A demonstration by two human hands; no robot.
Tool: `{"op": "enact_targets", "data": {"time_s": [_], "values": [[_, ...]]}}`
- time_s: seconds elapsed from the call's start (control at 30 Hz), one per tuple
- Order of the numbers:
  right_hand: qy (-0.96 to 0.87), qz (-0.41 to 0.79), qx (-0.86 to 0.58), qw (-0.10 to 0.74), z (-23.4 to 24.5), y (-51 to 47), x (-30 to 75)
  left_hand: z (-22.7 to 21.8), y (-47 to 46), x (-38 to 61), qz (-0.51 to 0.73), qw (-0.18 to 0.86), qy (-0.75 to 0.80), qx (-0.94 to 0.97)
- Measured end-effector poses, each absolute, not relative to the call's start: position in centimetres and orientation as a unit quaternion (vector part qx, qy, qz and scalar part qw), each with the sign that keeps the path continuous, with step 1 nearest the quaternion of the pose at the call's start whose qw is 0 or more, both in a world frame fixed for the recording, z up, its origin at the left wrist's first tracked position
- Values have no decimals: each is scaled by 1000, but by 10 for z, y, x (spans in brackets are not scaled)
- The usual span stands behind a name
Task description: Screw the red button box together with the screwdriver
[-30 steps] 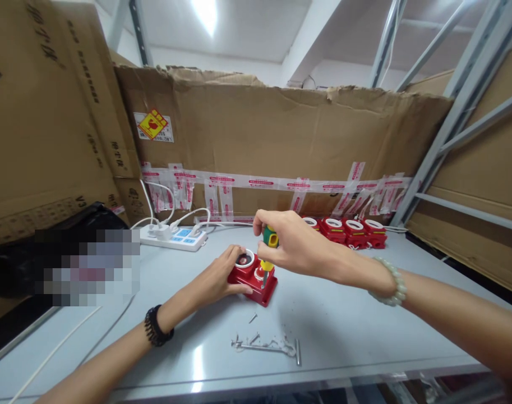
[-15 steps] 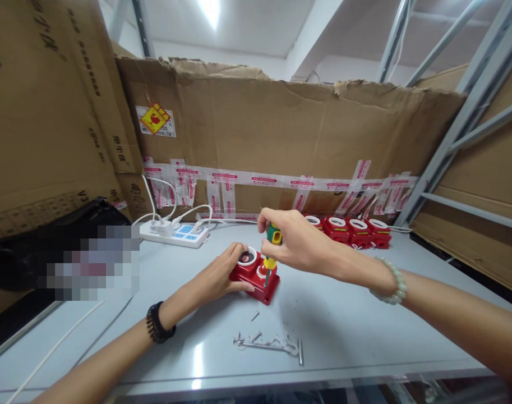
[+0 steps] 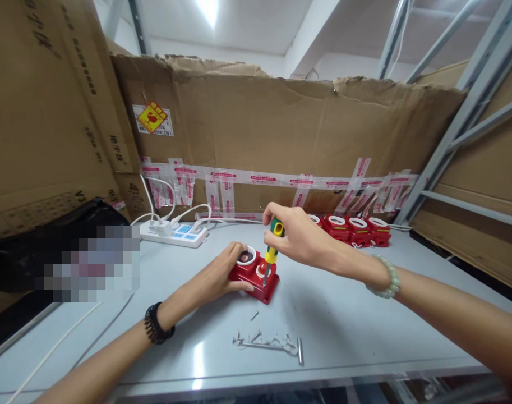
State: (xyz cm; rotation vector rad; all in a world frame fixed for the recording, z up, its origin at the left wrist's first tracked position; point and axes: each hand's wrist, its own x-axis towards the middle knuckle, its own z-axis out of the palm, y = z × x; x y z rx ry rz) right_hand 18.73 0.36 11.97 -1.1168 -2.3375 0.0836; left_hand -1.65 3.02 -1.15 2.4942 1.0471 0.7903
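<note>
A red box-shaped device (image 3: 267, 293) with a round white-rimmed window and a smaller red dome with a white ring sits on the grey table. My left hand (image 3: 222, 272) is closed around its left side, thumb along the front edge. In my right hand (image 3: 295, 231) is a screwdriver (image 3: 272, 252) with a green and yellow handle, gripped from above. Its shaft slants down, and the tip meets the top of the device near the front, beside the dome. A loose screw (image 3: 254, 315) lies just in front of the device.
Nearer the table edge lie a small metal T-shaped tool (image 3: 268, 347) and several screws and bits. Several similar red devices (image 3: 359, 230) stand in a row at the back right. A white power strip (image 3: 175, 234) with plugged cables is at the back left, before a cardboard wall (image 3: 256, 129).
My right hand and the screwdriver handle have shifted slightly up and to the right, so the shaft leans more. The tip stays on the device, which my left hand still holds in place.
</note>
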Motion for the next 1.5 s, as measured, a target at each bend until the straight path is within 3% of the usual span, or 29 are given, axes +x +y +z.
{"op": "enact_targets", "data": {"time_s": [0.33, 0.57, 0.87, 1.03, 1.2, 1.4, 1.5], "values": [[-890, -32, -388, 238, 116, -16, 192, -10, 30, -15, 272, 157, 375, 872], [-839, -215, -486, 114, 120, -22, 189, -16, 33, -16, 278, 150, 368, 875], [-922, 3, -366, 123, 131, -25, 201, -11, 30, -15, 283, 158, 371, 870], [-911, -24, -382, 153, 129, -24, 196, -12, 31, -16, 284, 162, 373, 868], [-918, 51, -359, 164, 133, -26, 190, -11, 31, -15, 274, 167, 370, 872], [-899, -44, -409, 151, 128, -20, 189, -10, 31, -15, 274, 161, 369, 873], [-906, 19, -384, 175, 130, -18, 190, -10, 31, -15, 282, 163, 365, 872]]}}
